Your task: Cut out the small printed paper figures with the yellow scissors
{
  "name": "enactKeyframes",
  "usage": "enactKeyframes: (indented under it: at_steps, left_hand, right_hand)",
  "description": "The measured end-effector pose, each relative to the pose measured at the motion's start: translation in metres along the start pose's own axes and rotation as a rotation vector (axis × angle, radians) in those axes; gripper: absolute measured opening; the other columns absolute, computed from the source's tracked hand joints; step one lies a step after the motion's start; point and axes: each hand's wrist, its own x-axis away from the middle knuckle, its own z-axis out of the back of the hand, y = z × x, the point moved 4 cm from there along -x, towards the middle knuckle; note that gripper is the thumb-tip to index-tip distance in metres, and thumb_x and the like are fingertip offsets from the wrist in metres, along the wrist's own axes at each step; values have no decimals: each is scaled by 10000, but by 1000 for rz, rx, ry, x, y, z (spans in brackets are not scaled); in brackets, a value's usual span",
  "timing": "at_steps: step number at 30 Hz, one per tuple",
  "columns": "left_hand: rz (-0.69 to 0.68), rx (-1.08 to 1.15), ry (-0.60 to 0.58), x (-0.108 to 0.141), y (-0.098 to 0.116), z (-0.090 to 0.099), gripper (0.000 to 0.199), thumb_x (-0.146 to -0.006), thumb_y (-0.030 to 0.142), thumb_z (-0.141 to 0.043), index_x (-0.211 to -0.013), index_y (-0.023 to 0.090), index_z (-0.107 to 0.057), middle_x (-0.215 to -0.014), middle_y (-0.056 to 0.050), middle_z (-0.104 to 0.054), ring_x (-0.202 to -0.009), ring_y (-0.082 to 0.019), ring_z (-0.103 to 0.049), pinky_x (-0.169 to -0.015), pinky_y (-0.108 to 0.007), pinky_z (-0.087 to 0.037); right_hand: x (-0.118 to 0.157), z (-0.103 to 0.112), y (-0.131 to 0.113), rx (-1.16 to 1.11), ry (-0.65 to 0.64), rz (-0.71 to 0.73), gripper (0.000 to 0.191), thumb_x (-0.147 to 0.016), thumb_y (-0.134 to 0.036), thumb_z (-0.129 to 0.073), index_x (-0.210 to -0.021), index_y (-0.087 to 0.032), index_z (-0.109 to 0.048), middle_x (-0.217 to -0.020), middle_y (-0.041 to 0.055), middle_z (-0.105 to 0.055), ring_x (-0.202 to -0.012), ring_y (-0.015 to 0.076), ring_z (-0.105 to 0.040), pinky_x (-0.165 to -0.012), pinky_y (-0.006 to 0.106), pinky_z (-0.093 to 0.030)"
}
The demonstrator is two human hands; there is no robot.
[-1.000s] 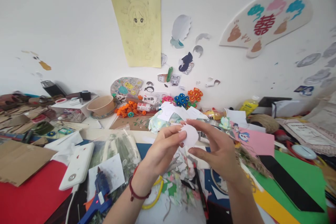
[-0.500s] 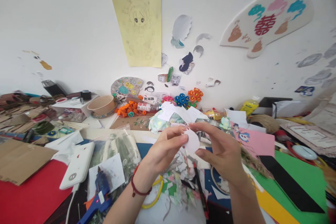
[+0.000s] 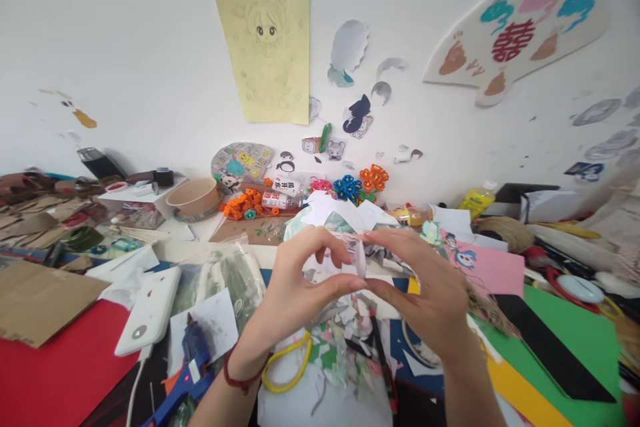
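Observation:
Between my two hands is a small white paper piece (image 3: 361,259), turned nearly edge-on to me. My left hand (image 3: 295,280) curls around its left side, with the thumb at the lower edge. Opposite it, my right hand (image 3: 430,280) has its index finger near the top of the paper and its thumb near the bottom. Thumbs almost meet below the piece. Under the hands lies a heap of paper scraps (image 3: 345,327) on a white surface. A yellow loop (image 3: 270,383) rests beside my left wrist, which wears a dark red cord.
On the left are a blue glue gun (image 3: 193,347), a white power strip (image 3: 149,310) with a cable, and red paper (image 3: 60,373). Green paper (image 3: 580,340) with a black strip (image 3: 555,347) is to the right. Flowers (image 3: 347,187) and bottles stand along the wall.
The paper piece has turned from showing its broad face to nearly edge-on. My left fingers have shifted from pinching its upper left to arching around it; the right hand stays close by.

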Motion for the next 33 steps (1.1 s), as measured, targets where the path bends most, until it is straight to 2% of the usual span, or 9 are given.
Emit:
enactKeyframes:
  at_steps: [5, 12, 18, 27, 33]
  left_hand:
    - [8, 29, -31, 0, 0, -7, 190, -817, 328, -802, -797, 200, -665, -781, 19, -675, -743, -130, -547, -707, -271, -402]
    - [27, 140, -73, -3, -1, -8, 193, -827, 343, -789, -786, 185, -687, -796, -3, -699, -761, -140, -597, -726, -267, -424]
    - [3, 136, -67, -2, 1, -7, 147, -850, 287, -770, -777, 189, -688, -788, 0, -692, -763, -137, -593, -727, -264, -422]
    - [19, 162, -59, -2, -2, -9, 203, -859, 355, -753, -731, 206, -704, -755, -19, -712, -737, -165, -594, -716, -301, -429]
    - [-1, 146, -50, -3, 1, -10, 204, -867, 332, -749, -717, 204, -696, -752, -19, -716, -726, -161, -592, -705, -306, -427]
  right_hand:
    - [2, -3, 2, -23, -21, -26, 495, -885, -204, -732, -1345, -293, -574, -1238, 31, -721, -1185, 209, -649, -1044, 339, -508]
    - [4, -3, 5, -107, -32, -69, 523, -880, -186, -734, -1355, -338, -577, -1239, 4, -728, -1162, 198, -676, -1022, 325, -528]
    - [6, -2, 6, -132, -36, -78, 511, -877, -197, -740, -1345, -339, -592, -1238, 0, -735, -1160, 204, -685, -1017, 327, -531]
    - [5, -5, 9, -215, -48, -101, 455, -873, -252, -751, -1305, -328, -628, -1204, 33, -752, -1116, 241, -706, -987, 400, -555]
    - [5, -4, 9, -231, -54, -110, 477, -860, -276, -766, -1311, -342, -625, -1193, 19, -757, -1112, 234, -710, -988, 379, -557]
